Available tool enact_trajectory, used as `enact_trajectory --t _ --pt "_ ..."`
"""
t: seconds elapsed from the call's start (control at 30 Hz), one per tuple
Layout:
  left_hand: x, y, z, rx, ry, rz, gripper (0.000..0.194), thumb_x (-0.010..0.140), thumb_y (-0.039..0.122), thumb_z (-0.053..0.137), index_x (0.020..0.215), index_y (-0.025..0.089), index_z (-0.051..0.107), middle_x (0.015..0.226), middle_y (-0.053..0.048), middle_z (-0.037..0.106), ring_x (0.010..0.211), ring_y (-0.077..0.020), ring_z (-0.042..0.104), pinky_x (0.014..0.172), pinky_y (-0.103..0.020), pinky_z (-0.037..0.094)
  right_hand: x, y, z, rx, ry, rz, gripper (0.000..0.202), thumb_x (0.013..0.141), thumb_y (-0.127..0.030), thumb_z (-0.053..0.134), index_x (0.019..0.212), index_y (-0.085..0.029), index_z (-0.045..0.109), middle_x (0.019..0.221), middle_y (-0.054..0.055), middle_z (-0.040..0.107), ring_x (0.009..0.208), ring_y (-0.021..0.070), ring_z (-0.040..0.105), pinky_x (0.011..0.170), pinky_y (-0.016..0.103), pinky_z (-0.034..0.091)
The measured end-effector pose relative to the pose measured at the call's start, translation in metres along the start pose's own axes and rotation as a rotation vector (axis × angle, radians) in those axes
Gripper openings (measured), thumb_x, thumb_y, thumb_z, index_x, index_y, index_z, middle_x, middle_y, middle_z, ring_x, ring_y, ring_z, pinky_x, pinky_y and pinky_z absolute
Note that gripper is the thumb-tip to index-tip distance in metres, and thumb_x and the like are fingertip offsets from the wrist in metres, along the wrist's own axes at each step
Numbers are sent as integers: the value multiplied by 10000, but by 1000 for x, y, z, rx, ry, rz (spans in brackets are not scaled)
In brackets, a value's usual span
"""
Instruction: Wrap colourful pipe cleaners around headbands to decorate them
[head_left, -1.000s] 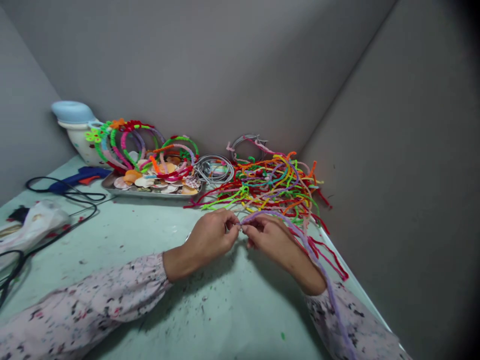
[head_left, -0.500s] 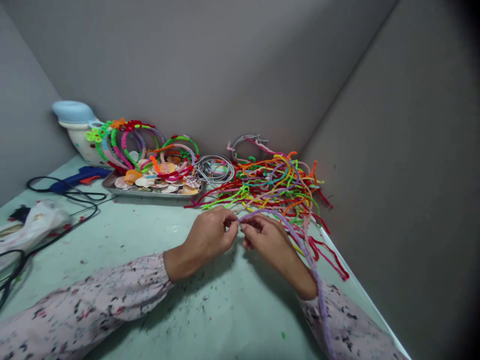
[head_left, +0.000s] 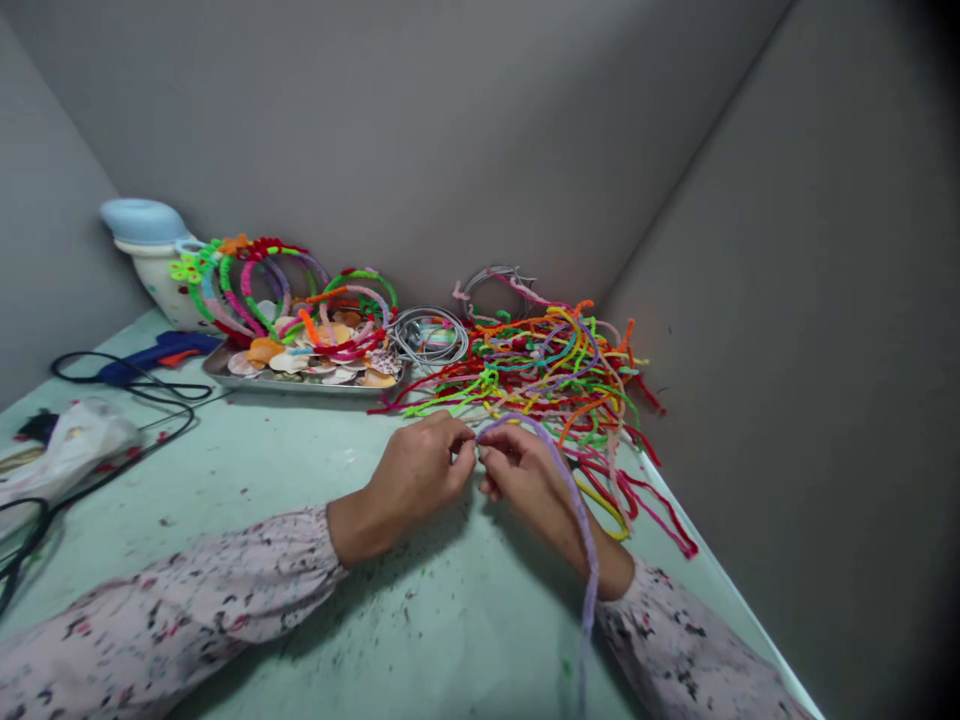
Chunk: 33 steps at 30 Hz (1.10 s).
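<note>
Purple fuzzy stem (head_left: 591, 570): one, above table (head_left: 360, 640), arched over right hand, tail hanging past right wrist. Hands: two. Left hand (head_left: 424, 460) and right hand (head_left: 536, 490) nearly meeting, thumbs and forefingers pinched on stem's end; wrists angled inward. Beyond: one heap of coloured stems (head_left: 540, 365), tangled, count not determinable; one metal tray (head_left: 315, 391) with shells (head_left: 289, 362); one blue glue gun (head_left: 154, 355), left of tray.

Blue-topped container (head_left: 161, 285) behind blue glue gun (head_left: 156, 354); black cord (head_left: 49, 514) beside white bag (head_left: 90, 445).
</note>
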<state>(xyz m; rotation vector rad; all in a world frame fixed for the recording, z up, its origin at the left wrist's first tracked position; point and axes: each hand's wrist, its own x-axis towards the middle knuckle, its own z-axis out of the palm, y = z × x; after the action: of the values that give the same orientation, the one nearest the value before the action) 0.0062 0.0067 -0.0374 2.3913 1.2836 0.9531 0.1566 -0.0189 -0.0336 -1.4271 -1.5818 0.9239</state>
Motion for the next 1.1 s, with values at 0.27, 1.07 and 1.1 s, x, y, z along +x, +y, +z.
enact_trajectory --t 0.27,1.07,1.1 --pt "0 0 -1 65 -1 57 160 817 158 495 820 149 655 751 -41 629 677 -148 563 622 -257 416 1 8 4 70 8 -13 173 786 -195 472 846 -199 635 607 -30 590 476 107 570 444 200 432" --pt "-4 -4 2 59 6 97 179 870 184 474 901 165 649 802 -42 630 733 -157 578 668 -267 445 0 5 -1 -11 29 -19 156 821 -270 502 865 -200 635 626 -21 611 491 123 576 466 220 431" --pt "-3 -5 3 34 14 86 182 870 183 480 936 167 650 822 -43 635 751 -156 582 684 -267 450 1 5 -2 -8 34 -22 153 822 -281 507 848 -199 634 628 -21 609 491 121 574 469 221 430"
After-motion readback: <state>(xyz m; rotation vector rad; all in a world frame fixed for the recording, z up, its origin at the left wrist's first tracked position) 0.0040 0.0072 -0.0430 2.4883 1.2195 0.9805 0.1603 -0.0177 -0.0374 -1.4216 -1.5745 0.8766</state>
